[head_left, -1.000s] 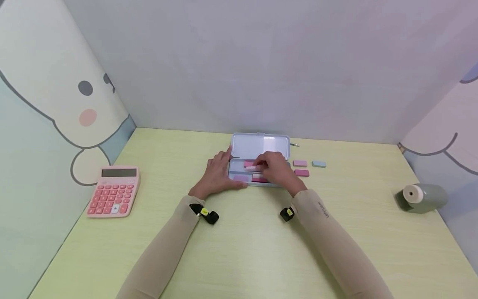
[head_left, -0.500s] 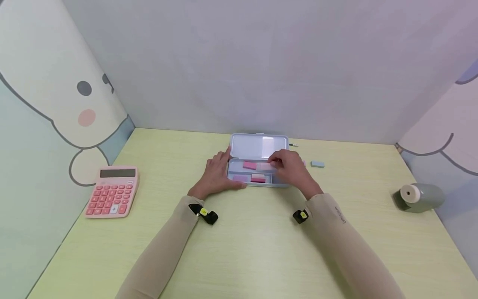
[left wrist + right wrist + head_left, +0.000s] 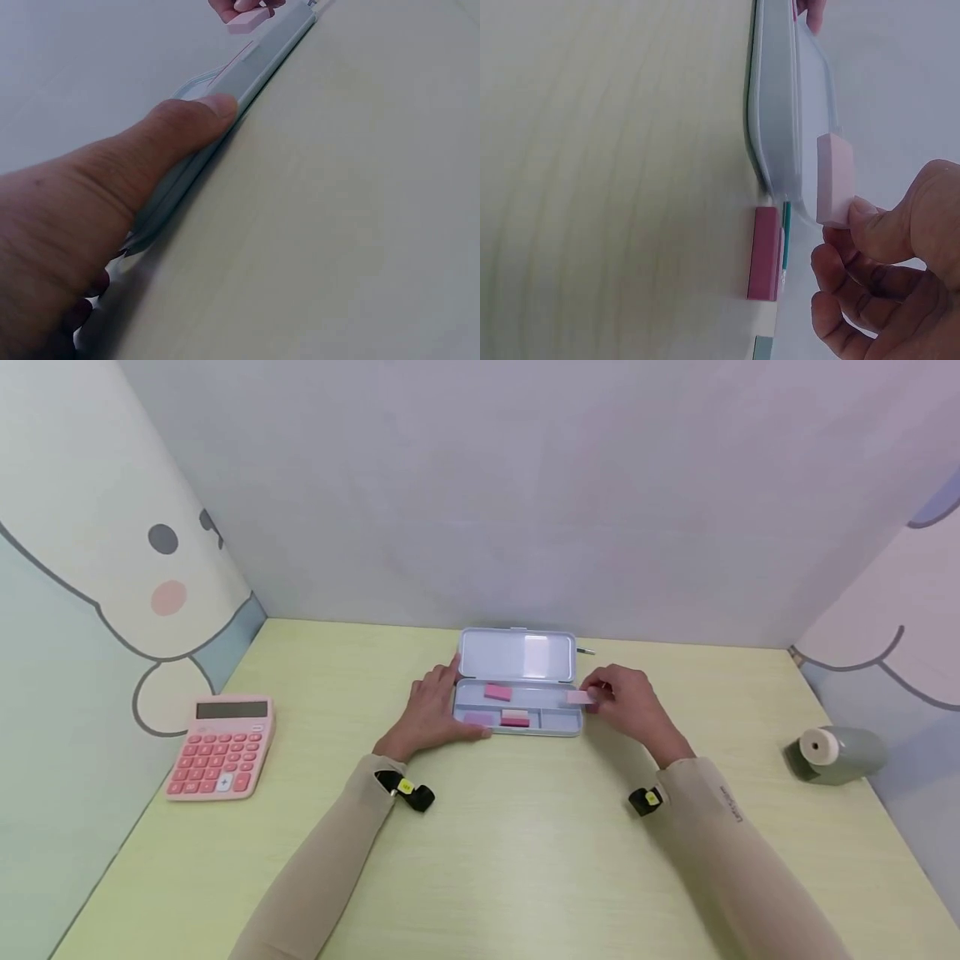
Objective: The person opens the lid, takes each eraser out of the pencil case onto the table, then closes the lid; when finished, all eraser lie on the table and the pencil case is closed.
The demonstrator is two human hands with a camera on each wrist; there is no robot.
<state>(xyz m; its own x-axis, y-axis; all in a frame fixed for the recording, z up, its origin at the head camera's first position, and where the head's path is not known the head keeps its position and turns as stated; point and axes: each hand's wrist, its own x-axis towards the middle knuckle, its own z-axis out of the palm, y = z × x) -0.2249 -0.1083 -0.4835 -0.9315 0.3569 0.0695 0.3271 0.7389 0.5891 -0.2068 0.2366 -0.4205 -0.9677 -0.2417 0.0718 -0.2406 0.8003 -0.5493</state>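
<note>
Now the right hand (image 3: 633, 702) has lifted a pinched pale pink eraser (image 3: 579, 697) out of the open case (image 3: 558, 720); the left hand (image 3: 431, 710) lies flat, steadying it.

The right hand (image 3: 889, 277) pinches a pale pink eraser (image 3: 834, 181) between thumb and fingertips, holding it off the desk. Just beyond the fingertips lies the blue-grey tin case (image 3: 776, 97), seen edge-on. A darker pink eraser (image 3: 765, 253) rests on the yellow-green desk (image 3: 607, 180) beside the case, under the held one.
</note>
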